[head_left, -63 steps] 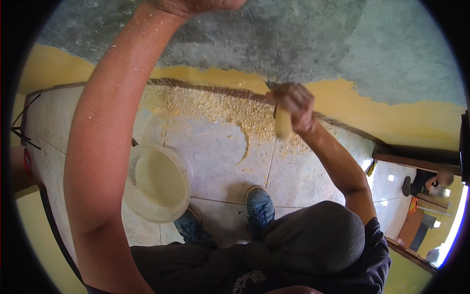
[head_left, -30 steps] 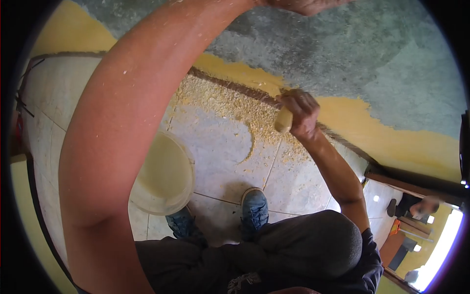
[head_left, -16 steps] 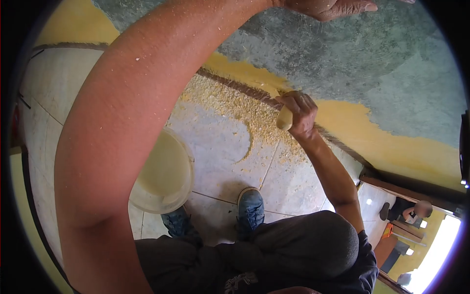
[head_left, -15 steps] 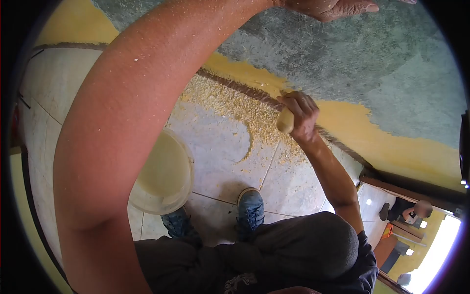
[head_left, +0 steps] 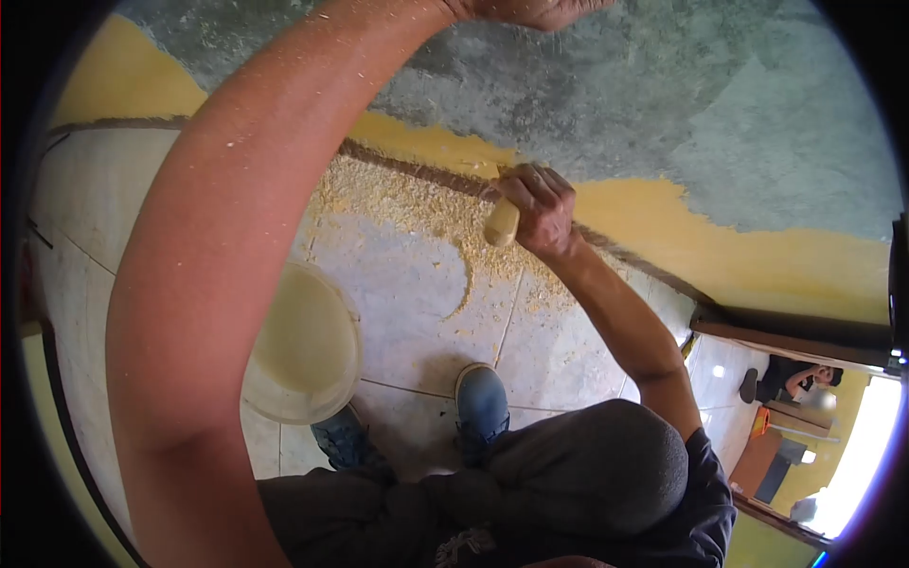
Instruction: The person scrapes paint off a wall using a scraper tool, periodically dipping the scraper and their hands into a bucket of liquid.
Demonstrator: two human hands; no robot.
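My right hand (head_left: 540, 204) is wrapped around the pale handle of a wooden-handled scraper (head_left: 502, 223). The scraper's working end is hidden by my fingers, low on the wall at the edge of the yellow paint (head_left: 426, 142). My left arm reaches up across the view, and my left hand (head_left: 530, 11) lies by the bare grey part of the wall (head_left: 606, 95). Its visible part looks stretched out flat, with most fingers cut off by the top edge. Yellowish paint flakes (head_left: 407, 204) are heaped on the floor along the wall's foot.
A whitish plastic bucket (head_left: 317, 341) stands left of my feet, partly behind my left arm. My blue shoes (head_left: 482, 393) are on the tiled floor (head_left: 402, 275). Another person (head_left: 795, 379) sits low near a bright doorway (head_left: 857, 464) at the far right.
Both hands have shifted left in the view, as the camera's view has also moved a little. The right hand still grips the scraper. The other person's arm has moved toward their head.
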